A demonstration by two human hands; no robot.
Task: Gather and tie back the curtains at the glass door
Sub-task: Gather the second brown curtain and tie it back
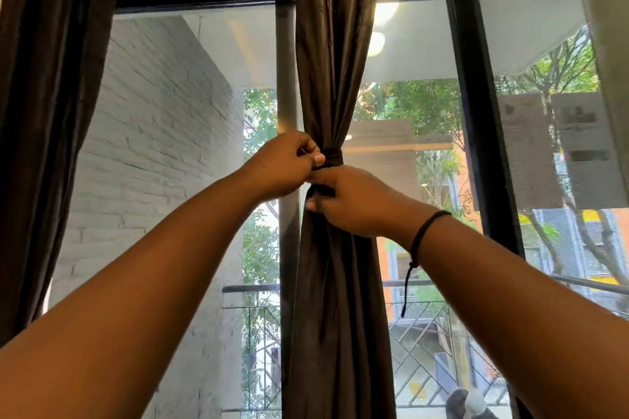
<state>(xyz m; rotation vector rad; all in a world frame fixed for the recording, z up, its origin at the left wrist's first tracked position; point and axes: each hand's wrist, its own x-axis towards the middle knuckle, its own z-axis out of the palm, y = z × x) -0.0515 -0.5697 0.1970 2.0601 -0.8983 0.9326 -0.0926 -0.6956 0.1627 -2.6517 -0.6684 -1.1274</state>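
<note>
A dark brown curtain (335, 44) hangs gathered in the middle of the glass door (190, 146). A dark tie band (335, 157) cinches it at mid height. My left hand (284, 165) pinches the band's left side, thumb against the fabric. My right hand (350, 202) grips the bunched curtain and a loose end of the band just below the wrap. A black cord bracelet (422, 231) circles my right wrist. A second brown curtain (44, 95) hangs loose at the far left.
A black door frame post (476, 112) stands right of the gathered curtain, with a mesh screen panel (551, 146) beyond it. Outside are a white brick wall (153, 146), a balcony railing (252, 316) and trees.
</note>
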